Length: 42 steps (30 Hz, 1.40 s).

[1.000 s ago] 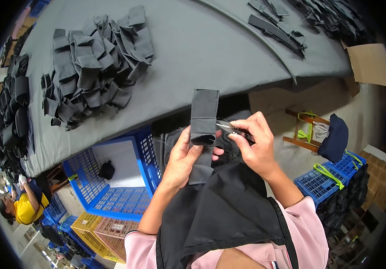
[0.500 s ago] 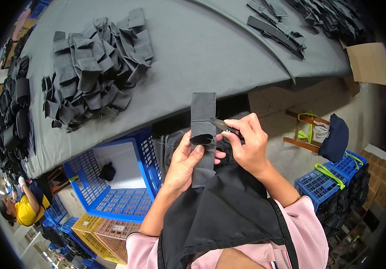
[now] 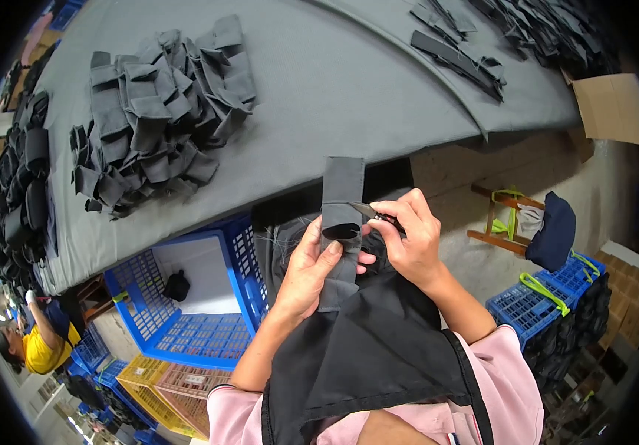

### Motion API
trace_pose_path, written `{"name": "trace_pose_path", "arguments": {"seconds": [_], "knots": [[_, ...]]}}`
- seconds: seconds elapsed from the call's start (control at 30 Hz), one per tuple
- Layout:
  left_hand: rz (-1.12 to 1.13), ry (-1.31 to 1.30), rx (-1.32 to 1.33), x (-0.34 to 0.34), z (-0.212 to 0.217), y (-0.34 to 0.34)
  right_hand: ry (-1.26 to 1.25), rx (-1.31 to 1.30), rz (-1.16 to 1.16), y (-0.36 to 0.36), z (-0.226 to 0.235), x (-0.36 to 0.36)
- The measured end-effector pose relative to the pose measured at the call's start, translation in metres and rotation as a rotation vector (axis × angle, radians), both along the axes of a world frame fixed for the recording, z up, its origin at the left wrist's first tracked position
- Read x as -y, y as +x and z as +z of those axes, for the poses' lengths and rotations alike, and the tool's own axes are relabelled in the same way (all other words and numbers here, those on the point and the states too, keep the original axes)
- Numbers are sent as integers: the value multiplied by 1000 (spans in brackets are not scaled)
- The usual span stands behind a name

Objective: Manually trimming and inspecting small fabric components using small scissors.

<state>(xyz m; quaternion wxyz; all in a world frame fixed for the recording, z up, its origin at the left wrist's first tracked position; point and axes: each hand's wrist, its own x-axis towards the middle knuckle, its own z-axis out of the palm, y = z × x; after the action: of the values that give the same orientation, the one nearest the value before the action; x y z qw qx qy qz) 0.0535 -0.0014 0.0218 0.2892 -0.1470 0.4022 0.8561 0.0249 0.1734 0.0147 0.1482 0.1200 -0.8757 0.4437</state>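
Observation:
A dark grey fabric strip [image 3: 342, 182], sewn with a loop or pocket in its middle, stands lengthwise before my chest. My left hand [image 3: 312, 267] pinches it from the left, thumb on top and fingertips showing past its right edge. In my right hand [image 3: 410, 239] is a small pair of thread snips [image 3: 380, 215], gripped between thumb and fingers. Their pointed blades lie against the strip's right edge, by a seam above the loop. Loose threads stick out to the left of the strip. Whether the blades are closed on a thread is too small to tell.
A grey-covered table [image 3: 297, 104] spans the far side, bearing a heap of grey fabric strips [image 3: 156, 111] at left and more dark strips [image 3: 460, 63] at right. A blue crate [image 3: 186, 337] stands lower left, a wooden stool [image 3: 508, 219] at right. Someone in yellow [image 3: 48, 345] works far left.
The strip and my left hand have shifted slightly to the right. The snips' blades now reach over the strip's right edge at the seam; my right hand stays nearly in place.

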Motion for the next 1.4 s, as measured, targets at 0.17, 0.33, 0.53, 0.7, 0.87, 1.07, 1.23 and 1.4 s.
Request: {"name": "trace_pose_path", "arguments": {"seconds": [0.17, 0.33, 0.53, 0.7, 0.87, 1.07, 1.23, 1.4], "knots": [[6, -77, -14, -3, 0, 2, 66, -29, 77, -7, 5, 5], [-20, -140, -40, -5, 2, 1, 194, -93, 113, -7, 4, 9], [-28, -157, -19, -5, 3, 0, 202, -63, 148, -9, 8, 10], [-44, -195, -23, -5, 5, -1, 164, -44, 152, -11, 8, 10], [-54, -208, -57, -6, 5, 0, 119, -20, 136, -10, 7, 11], [-48, -258, -104, -7, 7, 3, 157, -67, 140, -10, 7, 11], [-29, -241, -93, -6, 5, 5, 161, -91, 134, -9, 3, 13], [-36, -245, -87, -5, 6, 6, 138, -140, 128, -11, 3, 13]]}}
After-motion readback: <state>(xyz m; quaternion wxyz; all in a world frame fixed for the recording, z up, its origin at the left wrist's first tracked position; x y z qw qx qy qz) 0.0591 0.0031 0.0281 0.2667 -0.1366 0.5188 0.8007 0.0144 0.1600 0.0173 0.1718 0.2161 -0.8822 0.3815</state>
